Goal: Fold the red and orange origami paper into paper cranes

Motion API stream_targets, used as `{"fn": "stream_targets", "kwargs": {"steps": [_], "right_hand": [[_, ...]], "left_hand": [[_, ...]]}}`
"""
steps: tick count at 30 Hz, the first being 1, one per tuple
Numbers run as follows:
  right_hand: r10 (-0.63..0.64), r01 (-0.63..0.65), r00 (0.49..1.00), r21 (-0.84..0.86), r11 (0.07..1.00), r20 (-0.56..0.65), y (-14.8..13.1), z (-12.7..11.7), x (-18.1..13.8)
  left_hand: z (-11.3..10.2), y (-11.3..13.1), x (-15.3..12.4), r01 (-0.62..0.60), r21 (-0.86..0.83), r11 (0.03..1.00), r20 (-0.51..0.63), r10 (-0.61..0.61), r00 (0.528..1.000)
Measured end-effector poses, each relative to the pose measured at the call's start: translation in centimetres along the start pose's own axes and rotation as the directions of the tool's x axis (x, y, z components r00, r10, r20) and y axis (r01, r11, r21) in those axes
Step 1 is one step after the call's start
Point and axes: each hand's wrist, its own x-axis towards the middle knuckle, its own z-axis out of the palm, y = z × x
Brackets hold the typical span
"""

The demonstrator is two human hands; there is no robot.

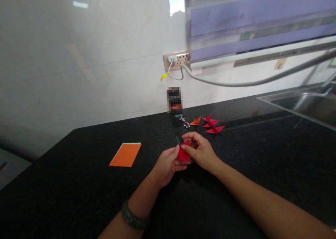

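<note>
A small piece of folded red paper (184, 155) is held up between my two hands above the dark countertop. My left hand (169, 163) grips its left side, thumb on the near face and fingers behind and below. From the right, my right hand (201, 150) pinches the upper right part with thumb and fingers. Beyond my hands lie an orange origami crane (195, 121) and several red origami cranes (214, 129). To the left rests a stack of square paper (126, 155), orange on top with a pale sheet peeking out behind.
A phone-like object (174, 100), its face pixelated, leans against the wall with a beaded strap (185, 122) before it. A white cable (223, 83) runs from the wall socket (176, 60) to the right. A sink (309, 104) is set into the counter (86, 183) at far right.
</note>
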Motion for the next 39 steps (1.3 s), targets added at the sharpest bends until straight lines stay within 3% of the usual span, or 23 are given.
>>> {"fn": "stream_targets", "kwargs": {"steps": [6,13,22,25,32,39], "right_hand": [[0.018,-0.022,0.998,0.075,0.997,0.054,0.0,-0.2,0.3],[0.016,-0.011,0.985,-0.031,0.999,0.174,-0.3,0.1,-0.1],[0.029,-0.029,0.962,-0.006,1.000,0.272,-0.3,1.0,-1.1],[0.009,-0.003,0.978,-0.031,1.000,0.210,-0.1,0.9,-0.9],[-0.129,0.144,0.989,-0.270,0.952,0.071,0.1,0.4,-0.2],[-0.096,0.098,0.995,-0.293,0.951,0.021,-0.1,0.3,-0.2]], "left_hand": [[-0.3,0.1,0.0,-0.114,-0.018,0.993,0.066,0.115,0.991],[-0.4,-0.3,0.5,-0.285,0.066,0.956,-0.058,0.289,0.956],[-0.5,-0.6,0.8,-0.320,0.324,0.890,-0.191,0.393,0.899],[-0.4,-0.5,0.7,-0.318,0.325,0.891,-0.188,0.390,0.901],[-0.6,-0.9,0.7,-0.281,0.416,0.865,-0.176,0.380,0.908],[-0.4,-0.9,0.8,-0.262,0.412,0.873,-0.114,0.334,0.936]]}}
